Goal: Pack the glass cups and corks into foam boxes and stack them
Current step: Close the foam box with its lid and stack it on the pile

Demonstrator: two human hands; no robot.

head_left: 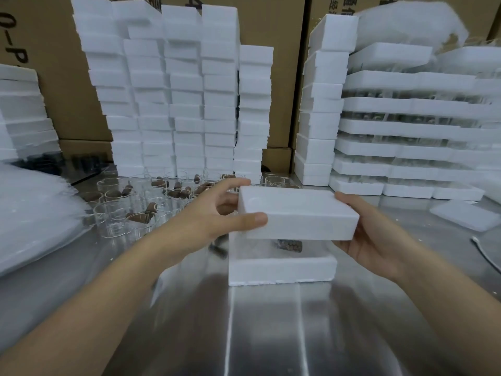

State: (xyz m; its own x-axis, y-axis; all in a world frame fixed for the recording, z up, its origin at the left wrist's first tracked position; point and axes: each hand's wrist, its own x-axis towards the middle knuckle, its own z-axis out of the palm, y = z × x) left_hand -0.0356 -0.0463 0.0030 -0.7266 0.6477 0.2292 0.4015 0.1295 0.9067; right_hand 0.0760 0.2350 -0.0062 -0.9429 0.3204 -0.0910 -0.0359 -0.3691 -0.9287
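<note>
Hovering just above the one open foam box [282, 270] is a single foam lid [298, 210], tilted a little and not yet touching it. Two hands carry the lid: the left hand [211, 213] clamps its left end, thumb pressed on the near face and fingers curled over the far edge, while the right hand [374, 234] cups the right end, thumb at the top corner and fingers under it. In the gap between lid and box one brown cork [288, 245] shows; whether a cup lies with it cannot be told. The box stands on a steel table [271, 335], near its middle. Behind and to the left is a cluster of glass cups [113, 223], more than a dozen, too crowded to count exactly, several with loose corks [141, 217] in them. Behind those rise five columns of closed foam boxes [173, 104]. To the right stand one further column [322, 104] and layered foam trays [406, 128] with glass between them. One flat foam piece [465, 217] lies on the table at right, a plastic bag [35, 213] at left, and cardboard cartons [271, 23] line the back.
</note>
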